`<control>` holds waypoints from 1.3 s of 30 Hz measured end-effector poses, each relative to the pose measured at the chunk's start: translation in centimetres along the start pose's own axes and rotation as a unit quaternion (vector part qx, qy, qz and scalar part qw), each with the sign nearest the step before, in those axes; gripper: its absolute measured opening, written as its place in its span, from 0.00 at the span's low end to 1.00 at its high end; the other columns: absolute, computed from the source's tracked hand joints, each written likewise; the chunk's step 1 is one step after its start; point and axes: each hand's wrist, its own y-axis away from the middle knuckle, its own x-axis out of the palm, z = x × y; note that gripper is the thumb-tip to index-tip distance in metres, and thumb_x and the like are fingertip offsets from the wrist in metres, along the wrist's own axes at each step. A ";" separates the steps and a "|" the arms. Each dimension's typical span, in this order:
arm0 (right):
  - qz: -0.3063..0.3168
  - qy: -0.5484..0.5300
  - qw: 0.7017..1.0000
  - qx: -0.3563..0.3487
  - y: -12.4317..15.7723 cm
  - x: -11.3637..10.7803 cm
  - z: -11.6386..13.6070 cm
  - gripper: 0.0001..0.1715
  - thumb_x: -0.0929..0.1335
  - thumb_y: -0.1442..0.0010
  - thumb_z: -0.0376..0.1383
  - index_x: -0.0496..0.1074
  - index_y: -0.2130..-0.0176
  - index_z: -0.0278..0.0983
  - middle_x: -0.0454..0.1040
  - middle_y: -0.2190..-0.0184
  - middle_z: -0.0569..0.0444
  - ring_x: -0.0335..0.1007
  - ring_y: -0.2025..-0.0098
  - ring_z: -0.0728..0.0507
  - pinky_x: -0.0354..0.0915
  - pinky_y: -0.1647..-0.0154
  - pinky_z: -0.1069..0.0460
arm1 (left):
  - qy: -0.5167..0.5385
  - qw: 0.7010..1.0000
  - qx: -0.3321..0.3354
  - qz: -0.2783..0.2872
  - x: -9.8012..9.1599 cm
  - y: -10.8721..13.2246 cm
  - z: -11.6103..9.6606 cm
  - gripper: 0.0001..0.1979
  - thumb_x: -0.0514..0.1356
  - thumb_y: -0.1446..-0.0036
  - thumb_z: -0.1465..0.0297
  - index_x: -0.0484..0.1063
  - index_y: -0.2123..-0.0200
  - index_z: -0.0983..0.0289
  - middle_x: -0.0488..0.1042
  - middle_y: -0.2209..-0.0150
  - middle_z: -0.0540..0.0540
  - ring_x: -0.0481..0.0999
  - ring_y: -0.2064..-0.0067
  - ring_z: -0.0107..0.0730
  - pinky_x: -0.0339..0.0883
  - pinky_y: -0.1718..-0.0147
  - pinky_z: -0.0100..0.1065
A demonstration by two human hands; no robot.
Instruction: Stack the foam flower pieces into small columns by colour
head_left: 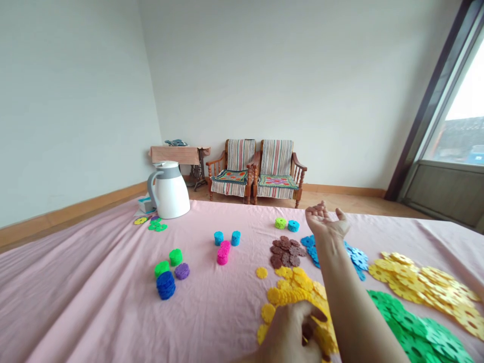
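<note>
My left hand [293, 330] is low in the view, over a heap of yellow flower-shaped plastic discs [298, 280]. Its fingers are curled together, and what lies inside them is hidden. A row of overlapping yellow discs runs just beyond its knuckles. My right hand [325, 221] is held palm up above blue discs [356, 256], fingers slightly bent and apart, with nothing visible in it. Its forearm covers part of the blue and yellow heaps. Brown discs [286, 251] lie left of that wrist. Farther back stand a lime stack [280, 223] and a light-blue stack [293, 226].
On the pink cloth [109, 297] stand a white jug [173, 194], pink stacks [223, 252], a dark-blue stack [165, 285] and a purple stack [182, 271]. Green discs [416, 327] and paler yellow discs [423, 282] are heaped at right. Two wooden chairs [278, 161] stand behind.
</note>
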 end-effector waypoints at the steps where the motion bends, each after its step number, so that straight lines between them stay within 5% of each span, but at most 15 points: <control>1: 0.005 0.028 1.000 -0.004 0.0 0.0 0.1 0.14 0.53 0.44 0.43 0.60 0.69 0.39 0.62 0.78 0.59 0.60 0.81 0.52 0.61 0.81 0.55 | -0.041 0.998 0.035 -0.027 -0.3 0.2 -0.1 0.22 0.53 0.56 0.82 0.71 0.57 0.65 0.75 0.69 0.54 0.74 0.69 0.32 0.67 0.71 0.30; 5: 0.023 0.177 0.984 -0.026 0.3 -0.4 0.2 0.13 0.56 0.47 0.43 0.62 0.70 0.38 0.62 0.81 0.60 0.59 0.82 0.53 0.61 0.80 0.56 | -0.169 0.959 0.192 -0.121 -1.9 0.7 -0.5 0.22 0.53 0.54 0.81 0.70 0.55 0.63 0.74 0.58 0.56 0.71 0.55 0.38 0.65 0.54 0.38; 9: 0.048 0.384 0.921 -0.045 1.2 -1.7 0.0 0.11 0.63 0.52 0.42 0.65 0.71 0.37 0.66 0.82 0.60 0.59 0.83 0.53 0.58 0.81 0.57 | -0.206 0.929 0.239 -0.192 -3.7 0.0 -0.4 0.20 0.50 0.52 0.82 0.70 0.56 0.63 0.72 0.56 0.56 0.68 0.52 0.36 0.61 0.49 0.39; 18: 0.203 0.764 0.610 -0.054 5.9 -6.0 -0.2 0.07 0.64 0.60 0.29 0.72 0.81 0.37 0.72 0.82 0.56 0.65 0.75 0.48 0.54 0.72 0.54 | -0.337 0.913 0.118 -0.198 -7.2 -2.1 1.9 0.26 0.51 0.52 0.78 0.62 0.47 0.67 0.68 0.50 0.59 0.63 0.48 0.40 0.56 0.47 0.41; 24: 0.241 0.835 0.490 -0.071 7.5 -6.9 -0.7 0.14 0.60 0.59 0.25 0.72 0.78 0.36 0.73 0.78 0.52 0.66 0.70 0.45 0.51 0.71 0.53 | -0.339 0.920 0.121 -0.153 -6.4 -1.7 2.0 0.24 0.52 0.48 0.73 0.62 0.46 0.66 0.68 0.51 0.58 0.62 0.48 0.39 0.54 0.47 0.38; 31: 0.329 0.822 0.462 -0.046 8.8 -5.6 -1.3 0.16 0.59 0.59 0.23 0.73 0.76 0.37 0.73 0.79 0.56 0.66 0.73 0.48 0.54 0.72 0.55 | -0.281 0.943 0.135 -0.117 -5.6 -0.9 0.8 0.22 0.54 0.49 0.73 0.65 0.49 0.64 0.69 0.52 0.56 0.63 0.49 0.39 0.56 0.48 0.38; 39: 0.337 0.780 0.524 -0.060 8.8 -5.7 -2.1 0.16 0.59 0.59 0.24 0.72 0.77 0.38 0.73 0.77 0.55 0.67 0.70 0.47 0.58 0.68 0.54 | -0.272 0.940 0.154 -0.135 -5.3 -1.1 1.0 0.20 0.55 0.49 0.74 0.65 0.50 0.64 0.69 0.52 0.58 0.64 0.48 0.41 0.56 0.48 0.42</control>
